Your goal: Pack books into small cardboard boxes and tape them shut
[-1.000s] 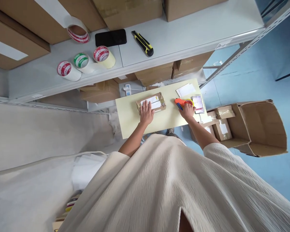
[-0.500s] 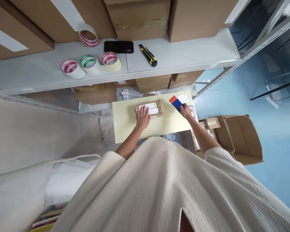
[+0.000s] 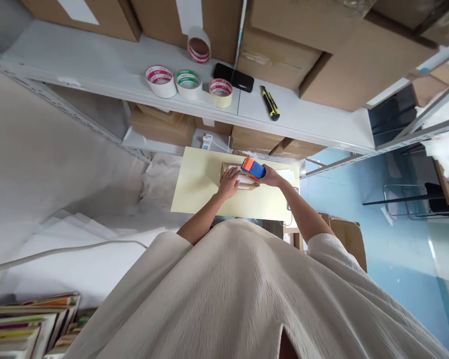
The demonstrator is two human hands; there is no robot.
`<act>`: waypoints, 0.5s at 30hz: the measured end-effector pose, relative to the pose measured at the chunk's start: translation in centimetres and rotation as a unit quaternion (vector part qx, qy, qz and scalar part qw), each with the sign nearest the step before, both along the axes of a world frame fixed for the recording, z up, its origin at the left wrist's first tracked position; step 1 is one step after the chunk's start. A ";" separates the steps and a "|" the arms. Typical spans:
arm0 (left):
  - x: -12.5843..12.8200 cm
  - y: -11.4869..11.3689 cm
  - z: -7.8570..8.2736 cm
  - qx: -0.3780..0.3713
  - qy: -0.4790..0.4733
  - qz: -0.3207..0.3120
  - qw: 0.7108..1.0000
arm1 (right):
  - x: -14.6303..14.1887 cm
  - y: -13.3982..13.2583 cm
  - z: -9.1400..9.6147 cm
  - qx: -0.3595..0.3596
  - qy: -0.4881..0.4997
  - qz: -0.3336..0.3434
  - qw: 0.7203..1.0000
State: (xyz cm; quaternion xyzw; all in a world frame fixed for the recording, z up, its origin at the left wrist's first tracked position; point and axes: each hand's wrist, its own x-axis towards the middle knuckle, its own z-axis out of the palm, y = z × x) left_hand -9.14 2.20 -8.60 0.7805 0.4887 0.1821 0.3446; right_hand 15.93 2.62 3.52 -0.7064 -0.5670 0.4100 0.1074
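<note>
over brown box [image 3: 246, 182]: blue-and-orange tape dispenser [image 3: 255, 168]

Both arms are stretched toward the far side and angled inward, so that the two hands are held near each other but apart. The left forearm [image 3: 204, 213] is slanted from near left to far right, and the left hand [image 3: 229, 182] is laid palm down, its fingers extended toward the far side and its thumb spread to the right. The right forearm [image 3: 304, 205] is slanted from near right to far left. The right hand [image 3: 271, 176] is turned toward the left and curled in a grip, its fingertips partly hidden. Both forearms are bared; the upper arms are covered.
</note>
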 end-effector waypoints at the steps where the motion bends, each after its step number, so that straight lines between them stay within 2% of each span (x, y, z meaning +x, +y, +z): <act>1: 0.0 0.4 0.1 -0.015 -0.028 0.022 0.999 | 0.1 0.1 -0.3 -0.009 -0.020 0.013 1.000; 4: 0.1 1.8 0.9 -0.076 -0.125 0.120 0.982 | 0.8 0.2 -1.0 -0.025 -0.049 0.045 0.997; 8: 0.6 3.6 2.5 -0.163 -0.237 0.244 0.926 | 0.9 0.2 -1.1 -0.035 -0.057 0.050 0.996; 11: 1.1 4.5 3.9 -0.221 -0.303 0.249 0.893 | 0.7 0.2 -0.9 -0.047 -0.044 0.047 0.997; 15: 1.6 5.1 5.4 -0.257 -0.334 0.229 0.877 | 0.5 -0.1 -0.6 -0.049 -0.034 0.041 0.997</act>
